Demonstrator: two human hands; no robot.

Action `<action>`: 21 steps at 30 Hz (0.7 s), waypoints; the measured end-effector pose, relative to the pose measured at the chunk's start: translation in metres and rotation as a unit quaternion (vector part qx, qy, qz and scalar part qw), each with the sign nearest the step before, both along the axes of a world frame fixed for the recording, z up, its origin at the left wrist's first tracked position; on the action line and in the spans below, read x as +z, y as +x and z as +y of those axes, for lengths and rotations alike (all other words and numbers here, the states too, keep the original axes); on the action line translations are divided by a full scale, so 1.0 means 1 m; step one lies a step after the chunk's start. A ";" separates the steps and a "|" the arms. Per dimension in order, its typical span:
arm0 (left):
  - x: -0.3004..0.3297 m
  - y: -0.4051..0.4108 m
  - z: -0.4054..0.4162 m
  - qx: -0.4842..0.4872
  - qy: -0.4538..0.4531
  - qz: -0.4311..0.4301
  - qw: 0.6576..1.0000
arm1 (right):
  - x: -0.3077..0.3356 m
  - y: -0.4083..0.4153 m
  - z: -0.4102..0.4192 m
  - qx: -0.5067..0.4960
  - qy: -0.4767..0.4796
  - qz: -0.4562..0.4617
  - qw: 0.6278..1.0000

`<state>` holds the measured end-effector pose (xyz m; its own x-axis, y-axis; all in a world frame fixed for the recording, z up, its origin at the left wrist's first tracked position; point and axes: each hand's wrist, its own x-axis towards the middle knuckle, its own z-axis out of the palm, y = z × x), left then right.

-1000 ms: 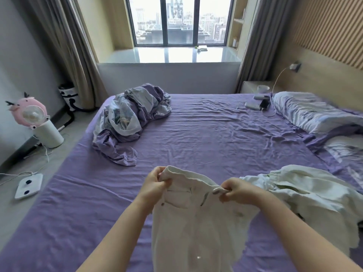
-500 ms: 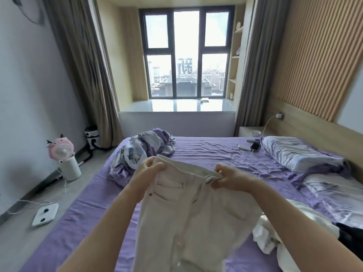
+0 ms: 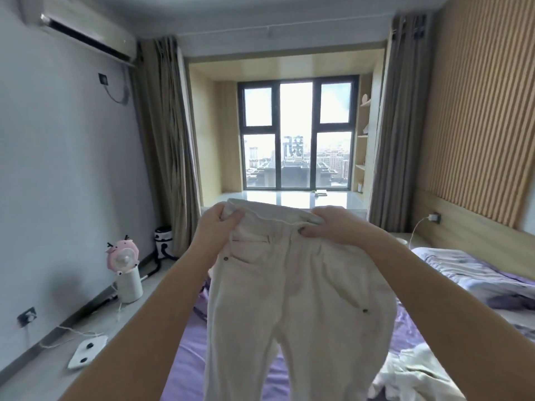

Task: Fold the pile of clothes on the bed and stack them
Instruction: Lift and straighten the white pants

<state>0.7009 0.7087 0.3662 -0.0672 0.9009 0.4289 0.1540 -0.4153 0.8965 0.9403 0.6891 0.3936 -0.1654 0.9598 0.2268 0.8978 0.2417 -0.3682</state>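
I hold a pair of white trousers (image 3: 292, 290) up in front of me, waistband on top, legs hanging down over the purple bed (image 3: 191, 357). My left hand (image 3: 218, 224) grips the left end of the waistband. My right hand (image 3: 330, 224) pinches the waistband at its right end. More white clothes (image 3: 411, 374) lie crumpled on the bed at the lower right. The trousers hide the middle of the bed.
A patterned pillow (image 3: 474, 270) lies at the right by the wooden headboard wall. On the floor to the left stand a pink fan on a white base (image 3: 124, 270), a white scale (image 3: 86, 350) and cables. Curtains frame the window (image 3: 296, 140) ahead.
Both hands have lifted the trousers from low over the bed up to chest height, and my view has tilted up toward the window and ceiling.
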 end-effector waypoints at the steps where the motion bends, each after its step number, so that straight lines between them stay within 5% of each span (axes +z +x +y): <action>1: -0.002 0.001 -0.002 0.000 0.003 0.005 1.000 | 0.001 -0.005 0.000 -0.009 -0.004 0.001 1.000; 6: -0.022 0.002 -0.003 -0.022 -0.019 0.036 0.999 | -0.018 -0.018 0.015 -0.082 -0.089 0.147 0.982; 11: -0.053 0.008 -0.022 -0.074 0.012 0.063 0.995 | -0.037 -0.029 0.030 -0.122 -0.163 0.381 0.902; 17: -0.085 0.026 -0.044 -0.137 0.058 0.091 0.985 | -0.054 -0.041 0.031 -0.138 -0.195 0.493 0.837; 21: -0.098 0.033 -0.046 -0.154 0.073 0.246 0.954 | -0.054 -0.046 0.028 -0.140 -0.182 0.540 0.810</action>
